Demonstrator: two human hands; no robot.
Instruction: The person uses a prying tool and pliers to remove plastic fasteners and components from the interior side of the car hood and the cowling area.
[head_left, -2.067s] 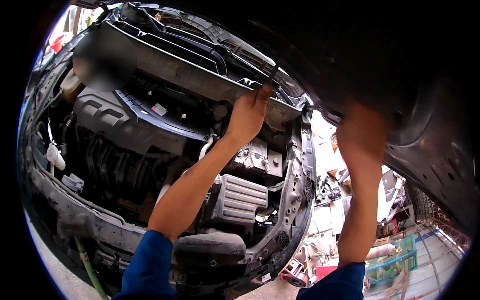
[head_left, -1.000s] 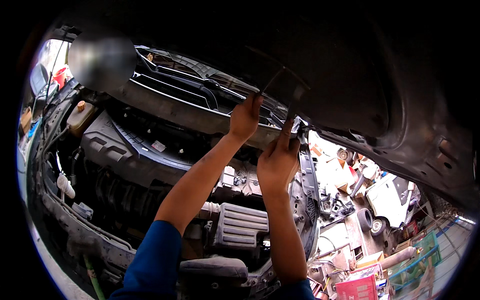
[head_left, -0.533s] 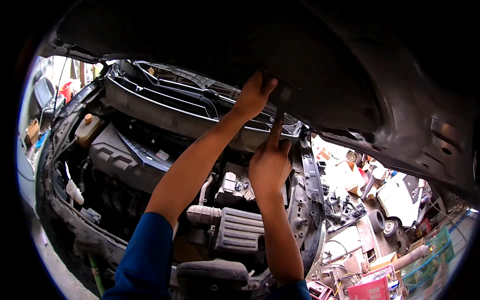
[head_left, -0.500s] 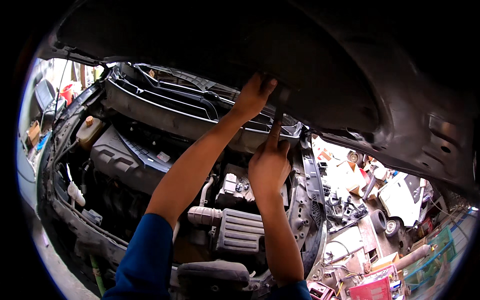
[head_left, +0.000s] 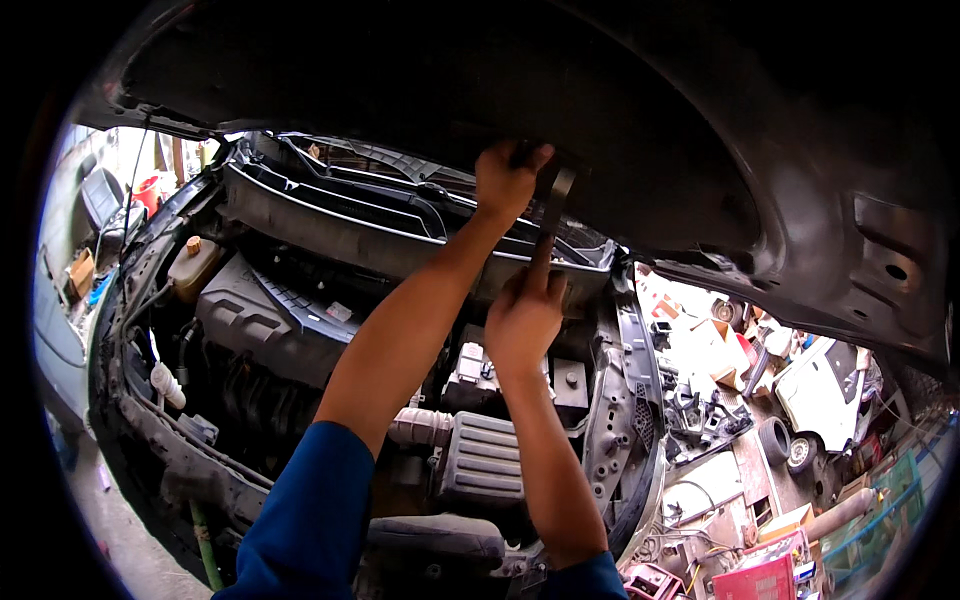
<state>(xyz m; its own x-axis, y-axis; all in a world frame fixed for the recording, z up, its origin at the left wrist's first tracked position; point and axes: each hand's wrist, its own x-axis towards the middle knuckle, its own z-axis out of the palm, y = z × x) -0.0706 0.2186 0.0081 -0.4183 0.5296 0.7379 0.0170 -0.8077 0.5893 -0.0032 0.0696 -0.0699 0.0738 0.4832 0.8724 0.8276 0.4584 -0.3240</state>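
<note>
I am looking into a car's open engine bay (head_left: 300, 350) under the raised dark hood (head_left: 560, 110). My left hand (head_left: 505, 180) reaches up and presses against the hood's underside, fingers curled near the top of a thin dark prop rod (head_left: 550, 215). My right hand (head_left: 525, 320) is lower, gripping the same rod, index finger pointing up along it. Both forearms come up from the lower edge in blue sleeves.
A black engine cover (head_left: 250, 310), a ribbed air box (head_left: 480, 460) and a yellowish fluid reservoir (head_left: 190, 265) sit in the bay. To the right, past the fender (head_left: 630, 400), the ground holds scattered car parts, a tyre (head_left: 775, 440), boxes and a white vehicle (head_left: 830, 390).
My right hand came up from beside the car and took hold of the rod. Both hands have risen toward the hood, and the view has tilted up.
</note>
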